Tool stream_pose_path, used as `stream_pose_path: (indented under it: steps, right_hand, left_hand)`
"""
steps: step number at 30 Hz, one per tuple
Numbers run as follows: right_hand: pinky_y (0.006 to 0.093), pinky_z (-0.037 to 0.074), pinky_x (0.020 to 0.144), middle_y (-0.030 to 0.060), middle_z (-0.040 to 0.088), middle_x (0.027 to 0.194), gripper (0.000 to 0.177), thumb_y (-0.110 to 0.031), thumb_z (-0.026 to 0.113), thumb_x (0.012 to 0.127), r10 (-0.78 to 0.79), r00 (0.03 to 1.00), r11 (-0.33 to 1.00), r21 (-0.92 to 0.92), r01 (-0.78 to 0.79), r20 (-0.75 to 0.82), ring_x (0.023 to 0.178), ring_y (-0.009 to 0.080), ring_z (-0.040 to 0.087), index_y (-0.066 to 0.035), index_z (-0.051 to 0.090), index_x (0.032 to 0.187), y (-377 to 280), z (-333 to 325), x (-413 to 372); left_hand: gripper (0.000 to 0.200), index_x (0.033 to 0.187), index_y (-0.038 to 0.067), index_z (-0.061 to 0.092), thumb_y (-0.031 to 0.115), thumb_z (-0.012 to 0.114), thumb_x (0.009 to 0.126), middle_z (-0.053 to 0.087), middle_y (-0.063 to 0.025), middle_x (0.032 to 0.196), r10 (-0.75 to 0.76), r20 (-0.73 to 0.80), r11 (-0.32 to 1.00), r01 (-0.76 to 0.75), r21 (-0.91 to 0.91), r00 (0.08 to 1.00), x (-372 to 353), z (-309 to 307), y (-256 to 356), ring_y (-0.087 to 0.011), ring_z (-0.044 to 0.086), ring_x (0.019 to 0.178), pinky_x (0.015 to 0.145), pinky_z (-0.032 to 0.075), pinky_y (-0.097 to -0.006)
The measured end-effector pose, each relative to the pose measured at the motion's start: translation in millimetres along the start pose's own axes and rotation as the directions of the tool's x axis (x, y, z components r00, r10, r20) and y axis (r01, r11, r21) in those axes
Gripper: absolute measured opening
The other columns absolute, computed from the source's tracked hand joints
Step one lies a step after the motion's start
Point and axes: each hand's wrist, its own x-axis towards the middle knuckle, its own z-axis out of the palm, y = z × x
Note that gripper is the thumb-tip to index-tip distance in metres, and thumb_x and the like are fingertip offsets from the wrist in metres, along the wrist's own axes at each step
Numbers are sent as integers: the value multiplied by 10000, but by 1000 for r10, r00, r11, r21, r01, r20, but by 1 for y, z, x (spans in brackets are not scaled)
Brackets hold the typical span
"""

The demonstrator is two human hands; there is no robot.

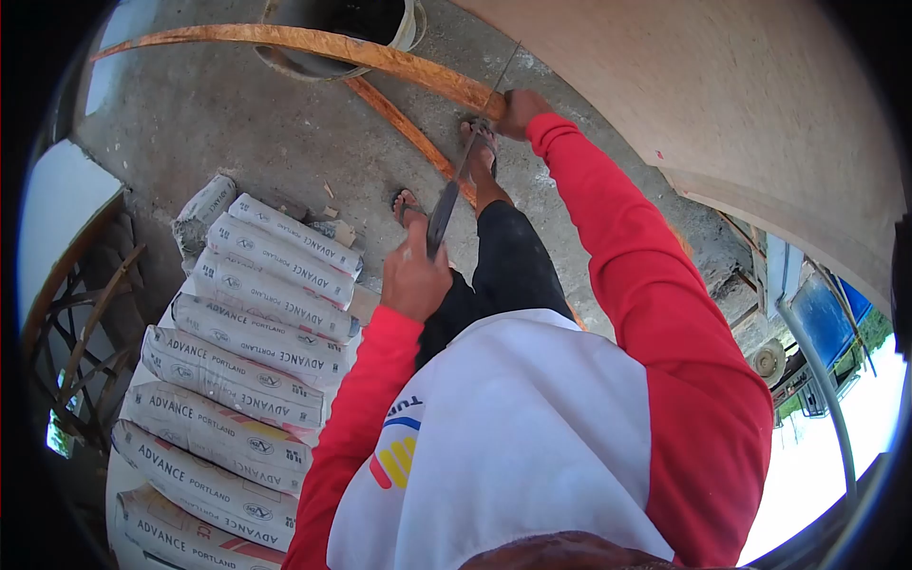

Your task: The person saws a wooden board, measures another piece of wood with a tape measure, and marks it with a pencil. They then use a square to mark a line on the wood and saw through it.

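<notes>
My left hand (415, 271) is closed around the dark handle of a saw (443, 214). Its thin blade, seen nearly edge-on, points up and away and crosses a long wooden strip (380, 57) close to the strip's right end. That end is gripped by my right hand (522, 112), just beside the blade; some of its fingers are hidden. The strip looks bowed and runs left across the rim of a bucket (414, 27). Below it, a second wooden strip (404, 126) slants down toward my sandalled feet (480, 142).
Several cement bags (233, 394) lie in a row at left. A pale curved panel (741, 104) fills the upper right. Scraps lie on the concrete floor (199, 114). Dark crossed framework (95, 332) stands at far left, and a grey pipe (826, 380) at right.
</notes>
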Motion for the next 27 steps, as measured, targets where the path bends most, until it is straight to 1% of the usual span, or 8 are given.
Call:
stream_pose_path:
  steps: [4,10,12,15,20,22,24,27]
  right_hand:
    - [437,538,794,240,689,894,465,-323,771,651,7,996,998,68,-13,84,852,379,683,-4,704,983,-11,-6,-4]
    - [439,536,800,233,691,894,445,-322,761,653,30,999,999,23,-31,15,852,376,684,-12,709,967,-7,1,1]
    - [439,536,800,233,690,891,442,-320,759,654,21,1000,1000,7,-21,3,850,377,683,-10,708,965,-3,2,8]
    - [441,536,797,235,689,889,436,-319,757,655,-24,1000,1000,-2,24,5,848,382,681,-9,707,959,3,8,5]
    - [446,536,792,237,687,885,426,-320,752,658,4,999,999,32,-6,47,848,389,677,-13,708,951,-1,9,4]
    - [444,536,790,236,688,883,422,-317,751,656,8,1000,1000,-11,-8,11,846,388,677,-15,709,948,4,19,14]
    - [445,534,822,241,689,939,499,-377,771,654,28,998,1000,0,-28,50,900,386,674,-8,708,983,-1,7,9]
    - [441,537,801,239,688,908,460,-345,762,646,38,999,999,-9,-37,37,868,378,680,-10,708,957,0,0,9]
  left_hand:
    - [348,1114,-9,505,61,662,812,637,-269,812,-24,21,998,25,-60,999,-81,-44,-8,-467,634,726,608,498,-511]
    - [331,1147,33,520,94,643,846,651,-257,825,27,-16,1000,-27,-13,1000,73,44,-6,-459,629,752,618,496,-508]
    - [334,1144,28,515,95,646,844,647,-256,808,47,-43,999,-48,-20,998,75,47,-6,-459,626,747,610,491,-510]
    - [286,1050,8,499,67,658,820,628,-273,750,13,5,999,-13,-48,1000,10,6,-2,-475,627,753,620,495,-521]
    - [368,1149,-24,502,58,644,819,622,-292,844,-146,98,986,153,-73,984,-93,-47,-10,-483,627,745,627,509,-511]
    - [334,1107,-17,511,74,654,819,621,-305,892,-126,113,985,138,-101,986,-42,-12,-22,-495,625,749,616,512,-504]
    - [337,1150,19,539,154,638,857,662,-245,833,54,-79,999,-53,8,995,38,46,-30,-455,645,725,624,517,-483]
    - [330,1131,16,527,147,641,851,655,-262,853,9,-32,998,-7,61,999,82,58,-7,-469,633,736,627,507,-502]
